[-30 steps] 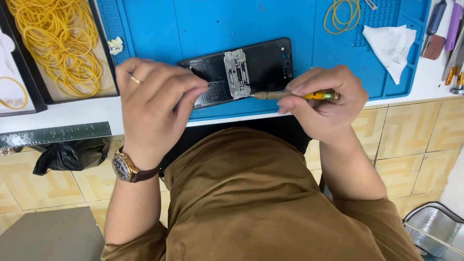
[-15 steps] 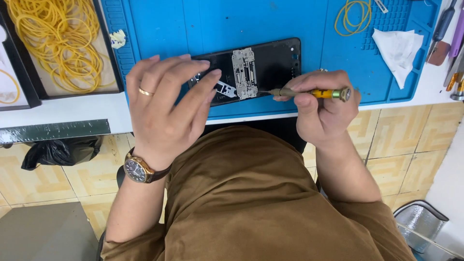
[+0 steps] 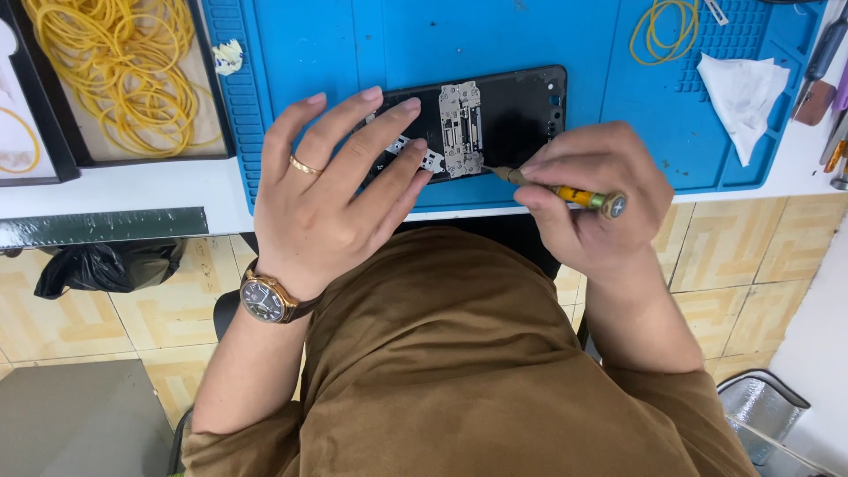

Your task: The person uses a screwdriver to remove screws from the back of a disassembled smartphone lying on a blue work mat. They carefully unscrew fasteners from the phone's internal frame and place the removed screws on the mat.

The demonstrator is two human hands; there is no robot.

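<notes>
On a blue work mat [image 3: 353, 44] lies an opened black phone [image 3: 512, 110] with a silver metal plate [image 3: 461, 128] exposed. The left hand [image 3: 331, 190] rests its fingertips on the phone; the right hand [image 3: 592, 199] grips a yellow screwdriver [image 3: 570, 193], tip touching the plate's lower edge. Yellow rubber bands [image 3: 115, 71] fill a tray at the left

I see the phone [image 3: 495, 119] lying on the mat [image 3: 353, 40], rubber-band tray [image 3: 115, 150] to its left, cloth [image 3: 742, 88] to its right, all on the counter [image 3: 132, 190].
</notes>
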